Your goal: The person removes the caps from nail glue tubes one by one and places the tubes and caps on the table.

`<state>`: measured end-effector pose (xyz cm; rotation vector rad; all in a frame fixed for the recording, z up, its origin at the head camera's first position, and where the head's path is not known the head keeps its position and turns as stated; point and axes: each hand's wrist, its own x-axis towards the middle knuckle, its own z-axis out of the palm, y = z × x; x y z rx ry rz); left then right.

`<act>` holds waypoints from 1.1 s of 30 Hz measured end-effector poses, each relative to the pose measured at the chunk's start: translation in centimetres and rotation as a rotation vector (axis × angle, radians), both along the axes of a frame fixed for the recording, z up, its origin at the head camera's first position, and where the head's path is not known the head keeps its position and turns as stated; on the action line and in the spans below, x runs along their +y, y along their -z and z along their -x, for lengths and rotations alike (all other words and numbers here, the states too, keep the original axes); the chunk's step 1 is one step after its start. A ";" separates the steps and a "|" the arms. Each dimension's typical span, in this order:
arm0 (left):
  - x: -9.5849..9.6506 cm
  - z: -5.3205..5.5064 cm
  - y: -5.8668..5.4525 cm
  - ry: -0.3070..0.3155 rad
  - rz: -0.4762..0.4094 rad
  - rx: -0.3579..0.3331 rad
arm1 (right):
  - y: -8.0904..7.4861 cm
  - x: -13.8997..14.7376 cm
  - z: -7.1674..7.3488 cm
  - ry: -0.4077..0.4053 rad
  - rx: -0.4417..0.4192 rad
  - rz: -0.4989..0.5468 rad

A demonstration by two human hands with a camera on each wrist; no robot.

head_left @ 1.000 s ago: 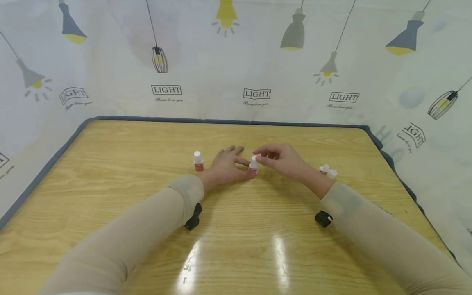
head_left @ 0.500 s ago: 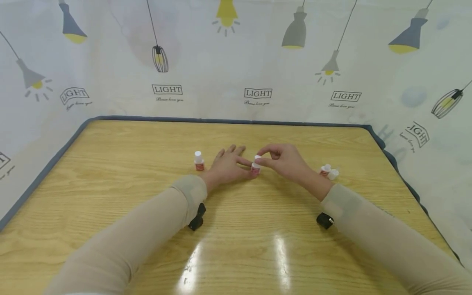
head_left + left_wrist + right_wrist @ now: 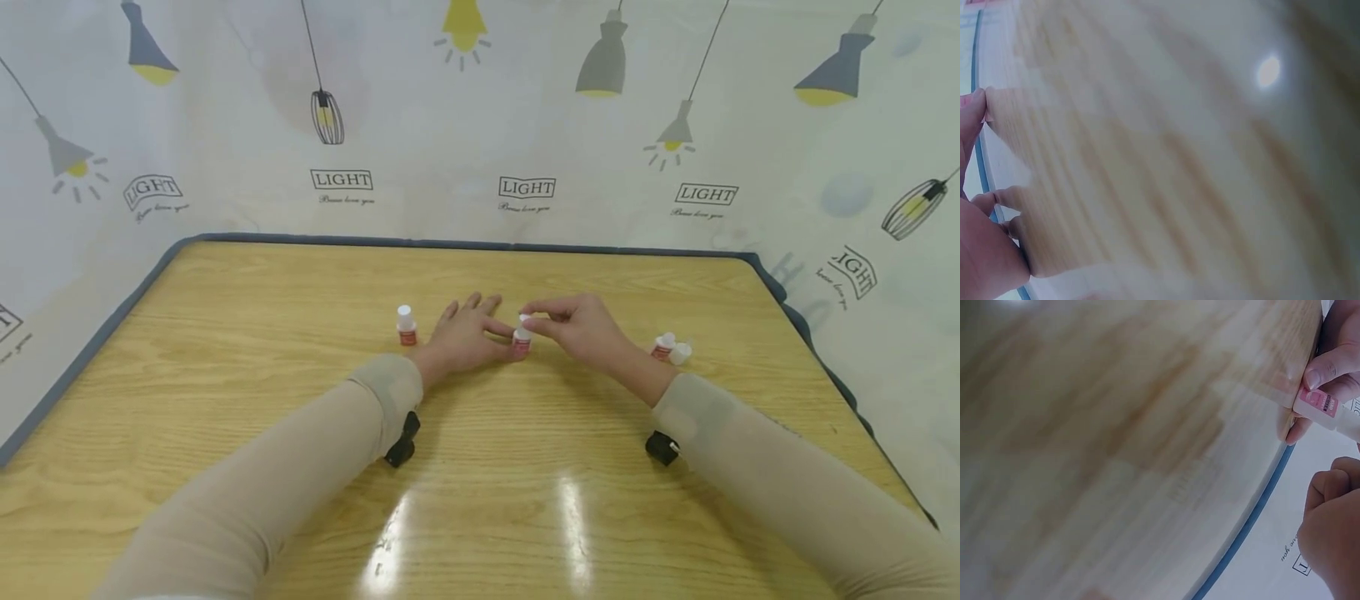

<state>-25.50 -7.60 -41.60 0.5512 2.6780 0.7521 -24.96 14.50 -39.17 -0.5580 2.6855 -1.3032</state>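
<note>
A small white bottle with a pink-red label (image 3: 522, 340) stands upright on the table between both hands. My left hand (image 3: 468, 337) pinches it low down between thumb and index finger, the other fingers spread over the tabletop. At the top, my right hand (image 3: 585, 325) pinches the white cap (image 3: 526, 321) between thumb and index finger. In the right wrist view the bottle's label (image 3: 1319, 402) shows under the left thumb, and the right hand (image 3: 1335, 519) has its other fingers curled in. Only part of the left hand (image 3: 988, 244) appears in the left wrist view.
A second capped bottle with a red label (image 3: 407, 327) stands left of the left hand. Beyond the right wrist is another red-labelled bottle (image 3: 662, 347), with a white cap-like piece (image 3: 681, 353) beside it. The wooden table (image 3: 480, 500) has a dark blue edge (image 3: 465, 244).
The right index finger and thumb have shifted on the cap, the index bending and then straightening. The left hand stays at the bottle's lower part, and the whole view has drifted slightly.
</note>
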 end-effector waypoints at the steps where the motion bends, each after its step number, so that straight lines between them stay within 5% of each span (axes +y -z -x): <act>1: 0.0 0.0 0.0 -0.001 0.000 -0.004 | 0.0 0.1 0.1 -0.006 -0.005 0.000; 12: 0.3 0.2 0.4 -0.011 -0.005 -0.016 | 0.1 1.0 0.6 -0.085 -0.040 -0.049; 26: 0.1 -0.1 -0.2 -0.009 -0.001 0.009 | 0.6 0.3 0.1 -0.096 0.260 -0.072; 33: 0.0 0.1 -0.1 -0.004 0.012 -0.001 | 0.8 0.2 0.1 -0.109 0.253 -0.040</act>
